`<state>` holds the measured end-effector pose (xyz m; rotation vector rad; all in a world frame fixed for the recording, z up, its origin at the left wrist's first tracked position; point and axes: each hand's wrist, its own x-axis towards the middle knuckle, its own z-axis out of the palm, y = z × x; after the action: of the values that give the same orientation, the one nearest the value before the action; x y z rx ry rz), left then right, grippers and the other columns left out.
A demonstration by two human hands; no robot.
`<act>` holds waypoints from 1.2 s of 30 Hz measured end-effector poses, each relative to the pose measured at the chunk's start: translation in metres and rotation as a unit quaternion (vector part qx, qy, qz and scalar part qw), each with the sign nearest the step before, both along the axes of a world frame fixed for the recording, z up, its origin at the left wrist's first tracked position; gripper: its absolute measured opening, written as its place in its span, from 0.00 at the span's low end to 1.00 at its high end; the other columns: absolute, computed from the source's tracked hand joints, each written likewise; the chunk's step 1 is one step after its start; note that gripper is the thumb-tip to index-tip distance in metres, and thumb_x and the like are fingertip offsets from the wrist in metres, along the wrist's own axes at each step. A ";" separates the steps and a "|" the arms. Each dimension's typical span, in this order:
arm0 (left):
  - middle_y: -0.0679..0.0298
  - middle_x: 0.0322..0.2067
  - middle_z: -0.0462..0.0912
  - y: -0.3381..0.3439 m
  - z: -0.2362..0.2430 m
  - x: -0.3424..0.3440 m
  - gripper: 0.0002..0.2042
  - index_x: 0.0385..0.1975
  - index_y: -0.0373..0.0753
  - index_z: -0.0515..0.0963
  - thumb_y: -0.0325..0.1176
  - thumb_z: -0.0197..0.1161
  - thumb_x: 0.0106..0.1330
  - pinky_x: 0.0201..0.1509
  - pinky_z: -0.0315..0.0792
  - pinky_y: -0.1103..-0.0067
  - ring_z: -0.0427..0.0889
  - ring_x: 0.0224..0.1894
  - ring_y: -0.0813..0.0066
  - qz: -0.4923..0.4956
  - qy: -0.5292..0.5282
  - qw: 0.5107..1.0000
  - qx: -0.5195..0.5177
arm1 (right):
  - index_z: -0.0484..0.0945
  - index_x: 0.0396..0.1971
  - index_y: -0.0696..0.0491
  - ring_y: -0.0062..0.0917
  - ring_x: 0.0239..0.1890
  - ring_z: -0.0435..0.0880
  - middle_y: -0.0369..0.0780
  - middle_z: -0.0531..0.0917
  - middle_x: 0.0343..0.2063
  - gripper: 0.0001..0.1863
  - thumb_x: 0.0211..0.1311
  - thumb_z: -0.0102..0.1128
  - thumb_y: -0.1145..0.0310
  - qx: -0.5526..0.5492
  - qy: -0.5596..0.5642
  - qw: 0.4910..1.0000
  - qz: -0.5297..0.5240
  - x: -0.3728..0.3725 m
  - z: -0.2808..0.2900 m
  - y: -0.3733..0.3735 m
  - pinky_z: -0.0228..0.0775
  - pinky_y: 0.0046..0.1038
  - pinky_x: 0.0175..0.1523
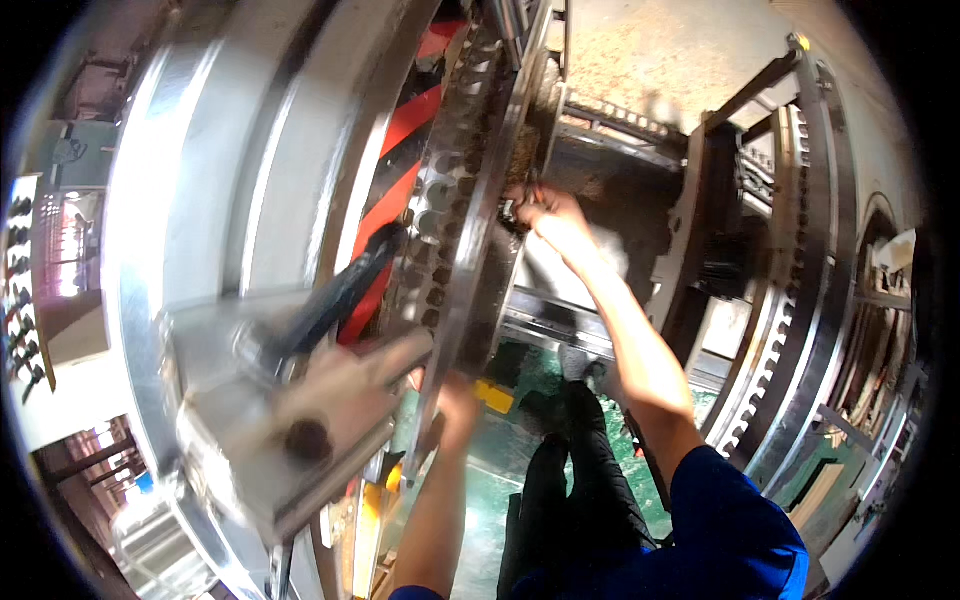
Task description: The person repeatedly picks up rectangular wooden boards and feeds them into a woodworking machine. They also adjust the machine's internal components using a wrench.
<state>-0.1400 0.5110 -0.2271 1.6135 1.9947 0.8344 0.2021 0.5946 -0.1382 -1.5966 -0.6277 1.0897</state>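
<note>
My right hand (552,216) reaches forward to the inner side of a long, dark metal rail (482,205). Its fingers are bent and closed around a small, dark metal part that I cannot make out. Lower down, my left hand (457,402) is at the same rail, nearer to me. The rail crosses in front of its fingers, and only a fingertip shows past the edge, so its grip is hidden. Along the rail's left side runs a metal strip with a row of round holes (432,215).
At the left a blurred metal block (250,420) with a black handle (340,290) juts out. Red and black warning stripes (385,220) lie behind it. A metal frame with a notched bar (775,330) stands at the right. My legs (570,480) are over a green floor (490,500).
</note>
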 end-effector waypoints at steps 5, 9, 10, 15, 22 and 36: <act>0.54 0.54 0.73 -0.062 0.048 0.018 0.18 0.64 0.35 0.66 0.35 0.50 0.79 0.61 0.69 0.72 0.72 0.59 0.65 -0.065 -0.007 0.998 -0.010 | 0.80 0.38 0.54 0.11 0.28 0.71 0.27 0.77 0.27 0.14 0.76 0.57 0.58 0.073 0.085 0.994 -0.017 -0.065 0.081 -0.076 0.64 0.18 0.34; 0.59 0.52 0.77 -0.119 0.188 0.042 0.19 0.64 0.37 0.67 0.29 0.56 0.75 0.58 0.74 0.73 0.75 0.58 0.73 -0.180 -0.414 0.865 -0.220 | 0.76 0.37 0.59 0.24 0.32 0.74 0.39 0.77 0.28 0.16 0.77 0.53 0.59 0.072 -0.125 0.988 0.052 -0.113 0.216 -0.160 0.70 0.29 0.42; 0.59 0.56 0.74 -0.141 0.250 0.041 0.22 0.66 0.37 0.64 0.26 0.58 0.74 0.61 0.73 0.72 0.73 0.61 0.74 -0.198 -0.561 0.742 -0.311 | 0.74 0.33 0.58 0.25 0.29 0.70 0.38 0.71 0.26 0.13 0.77 0.53 0.63 0.086 -0.252 0.957 0.117 -0.131 0.245 -0.182 0.66 0.30 0.39; 0.59 0.56 0.76 -0.155 0.370 -0.053 0.17 0.59 0.34 0.71 0.21 0.59 0.71 0.62 0.71 0.71 0.75 0.60 0.72 -0.433 -0.535 0.711 -0.144 | 0.81 0.39 0.59 0.38 0.55 0.75 0.44 0.80 0.52 0.12 0.67 0.63 0.64 0.239 -0.291 0.868 0.324 -0.236 0.371 -0.254 0.64 0.40 0.63; 0.58 0.39 0.84 -0.185 0.469 -0.167 0.10 0.47 0.31 0.80 0.21 0.62 0.67 0.45 0.80 0.76 0.87 0.39 0.72 -0.339 -0.475 0.788 -0.195 | 0.78 0.48 0.55 0.43 0.38 0.85 0.47 0.83 0.39 0.15 0.64 0.64 0.67 0.226 -0.265 0.774 0.529 -0.310 0.492 -0.259 0.77 0.41 0.42; 0.62 0.32 0.86 -0.141 0.618 -0.183 0.10 0.45 0.31 0.79 0.25 0.63 0.66 0.40 0.79 0.80 0.87 0.33 0.78 -0.186 -0.266 0.946 -0.019 | 0.80 0.48 0.58 0.35 0.33 0.89 0.47 0.87 0.37 0.12 0.69 0.59 0.71 0.473 -0.224 0.639 0.564 -0.319 0.569 -0.151 0.84 0.32 0.36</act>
<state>-0.3228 0.3701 0.3909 1.4765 1.2780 0.9454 -0.1165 0.4431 0.4304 -0.3417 -2.2891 0.8207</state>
